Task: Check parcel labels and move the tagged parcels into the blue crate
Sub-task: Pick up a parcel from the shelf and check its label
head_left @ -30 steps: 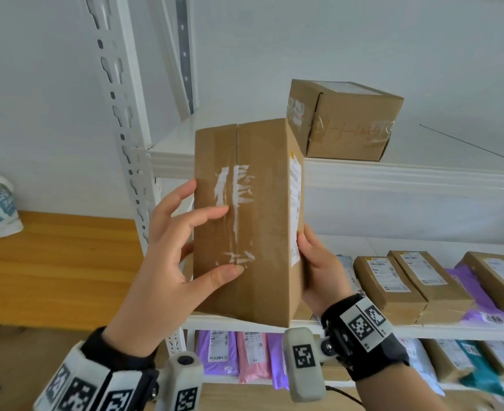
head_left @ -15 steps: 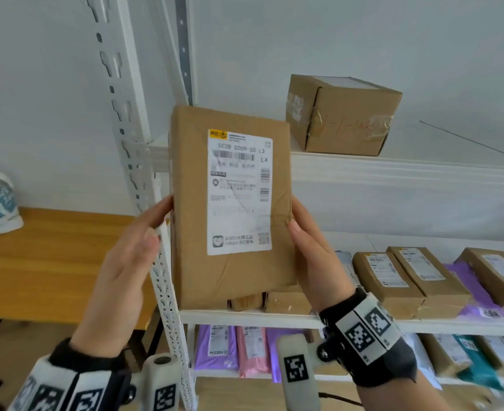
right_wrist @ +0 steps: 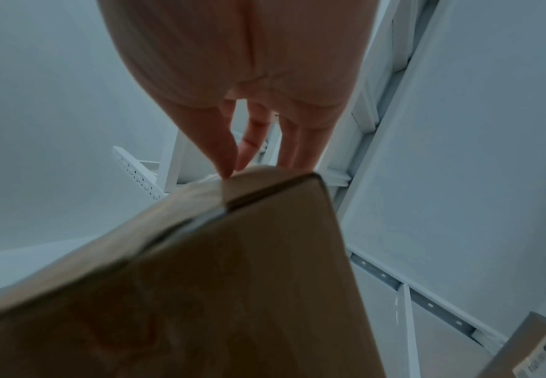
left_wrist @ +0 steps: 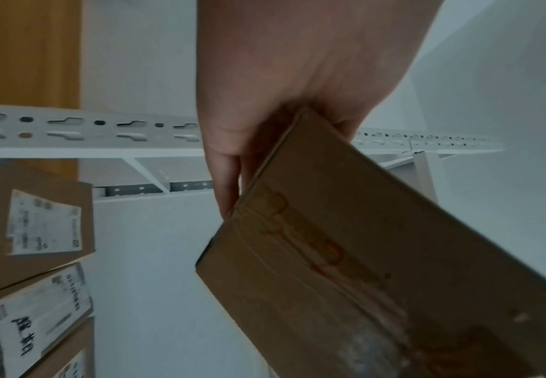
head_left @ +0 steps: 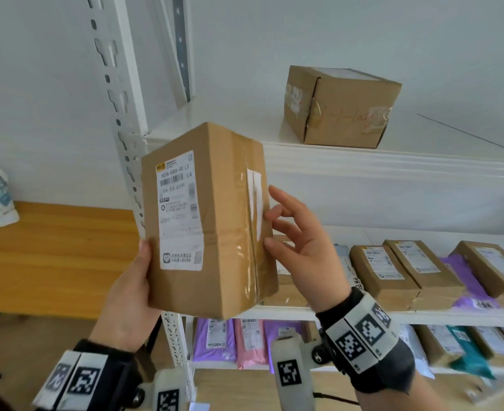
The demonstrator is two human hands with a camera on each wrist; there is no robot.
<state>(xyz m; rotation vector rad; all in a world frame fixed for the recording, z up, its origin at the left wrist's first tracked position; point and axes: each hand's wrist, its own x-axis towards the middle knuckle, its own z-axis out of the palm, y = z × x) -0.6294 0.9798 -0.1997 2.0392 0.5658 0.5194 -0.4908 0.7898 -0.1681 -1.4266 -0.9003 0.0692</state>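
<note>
Head view: the parcel (head_left: 206, 221) is held upright before the shelf (head_left: 393, 161), its label (head_left: 179, 209) under check. The left hand (head_left: 129, 295) grips its lower left side; the right hand (head_left: 304, 247), fingers spread, touches the taped edge. No blue crate shows, so moving remains.

The brown corrugated-cardboard parcel (head_left: 209, 221) at the frame's centre looks matt, with a white paper shipping label (head_left: 179, 212) on its left face and glossy clear packing tape (head_left: 252, 232) shining down its right face. The white painted-metal shelving rack (head_left: 393, 161) is smooth with a slight sheen, its upright perforated. At upper right, a second brown cardboard box (head_left: 341, 106) carries crinkled clear tape. At left, the orange-brown wooden tabletop (head_left: 52, 256) shows grain. Lower down, purple and pink plastic mailer bags (head_left: 230, 341) look smooth.
</note>
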